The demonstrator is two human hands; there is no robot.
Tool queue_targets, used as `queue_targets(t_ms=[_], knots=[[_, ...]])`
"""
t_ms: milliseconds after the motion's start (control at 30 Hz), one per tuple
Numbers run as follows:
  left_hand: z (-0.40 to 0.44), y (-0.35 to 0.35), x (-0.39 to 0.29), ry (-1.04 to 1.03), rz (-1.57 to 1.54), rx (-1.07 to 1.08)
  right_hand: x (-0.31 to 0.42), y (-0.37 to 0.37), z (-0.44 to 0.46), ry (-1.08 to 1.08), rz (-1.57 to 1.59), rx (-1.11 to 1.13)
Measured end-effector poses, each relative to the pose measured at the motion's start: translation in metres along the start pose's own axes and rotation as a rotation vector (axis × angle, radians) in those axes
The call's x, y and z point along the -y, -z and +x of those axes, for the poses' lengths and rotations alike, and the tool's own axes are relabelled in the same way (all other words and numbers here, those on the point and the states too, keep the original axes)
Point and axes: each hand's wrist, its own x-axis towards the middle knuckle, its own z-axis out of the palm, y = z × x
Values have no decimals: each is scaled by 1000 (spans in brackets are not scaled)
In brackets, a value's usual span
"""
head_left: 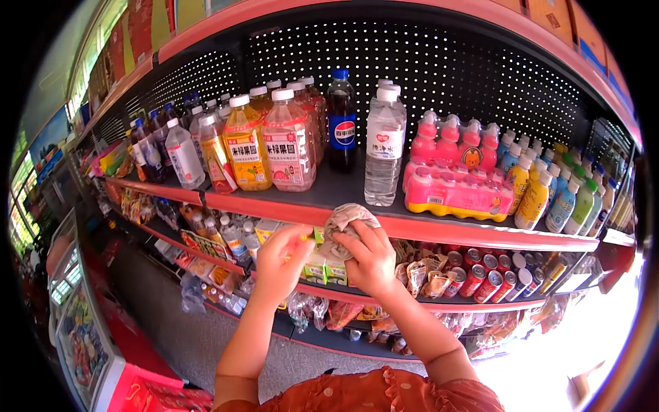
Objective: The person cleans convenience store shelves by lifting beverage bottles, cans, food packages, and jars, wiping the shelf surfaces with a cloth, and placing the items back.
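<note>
A crumpled, greyish patterned cloth (341,237) is bunched in my right hand (373,259), its fingers pressed into the folds. The cloth lies against the red front edge of the shelf (439,229). Left of it, my left hand (281,257) is raised in front of the lower shelf, thumb and bent fingers apart, with nothing visible between them. Behind the hands stand a clear water bottle (384,147), a dark cola bottle (341,123) with a blue cap, and a pink juice bottle (288,147).
Shrink-wrapped pink bottles (456,189) sit right of the water bottle, beside several small coloured bottles (535,199). Below are red cans (487,285) and green-and-white cartons (326,271). A glass-topped freezer (82,343) stands at the left, over a grey floor (165,302).
</note>
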Motion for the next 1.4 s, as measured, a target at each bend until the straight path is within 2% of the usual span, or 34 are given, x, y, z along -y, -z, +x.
queue_targets(t_ms=[33, 133, 167, 333, 467, 533, 567, 667, 733, 800, 833, 933, 1033, 1133, 1233, 1267, 1300, 1333, 1367, 1400], knots=[[19, -8, -7, -110, 84, -13, 2, -2, 0, -15, 12, -1], [67, -40, -22, -103, 22, 25, 6, 15, 1, -60, 7, 27], [85, -52, -12, -249, 37, 23, 7, 25, 1, -77, -15, 41], [127, -96, -5, -168, 183, 75, -8, 71, -2, -128, -96, 14], [130, -102, 1, -121, 227, 140, -17, 93, -14, -235, -72, -28], [127, -95, -1, -93, 119, 121, -18, 99, -21, -345, 30, -22], [123, -90, 0, -70, 59, 110, -14, 104, -20, -466, 130, 26], [114, -56, -9, -158, -280, -3, -5, 108, -11, -760, 370, 144], [110, -22, -15, -153, -296, -79, 7, 107, 12, -881, 515, 229], [105, 8, -11, -166, -372, -135, 13, 90, 33, -693, 446, 206], [104, 20, -11, -166, -411, -144, 23, 85, 55, -469, 224, 180], [101, 51, -13, -210, -387, -82, 39, 48, 104, 27, -163, 64], [97, 82, -15, -224, -286, -33, 38, -3, 123, 76, -407, 332], [95, 110, -17, -227, -217, 22, 22, -43, 143, -369, -503, 956], [112, 118, -23, -297, -90, 59, 17, -57, 166, -524, -551, 1017], [126, 109, -32, -369, -73, 71, 19, -60, 170, -515, -572, 1058], [159, 89, -59, -591, 151, 128, 21, -59, 174, -516, -604, 1095], [180, 73, -67, -672, 202, 134, 24, -60, 175, -511, -619, 1138], [195, 59, -87, -650, 320, 160, 29, -57, 177, -499, -622, 1154], [226, 38, -81, -769, 357, 129, 30, -56, 176, -489, -622, 1139]])
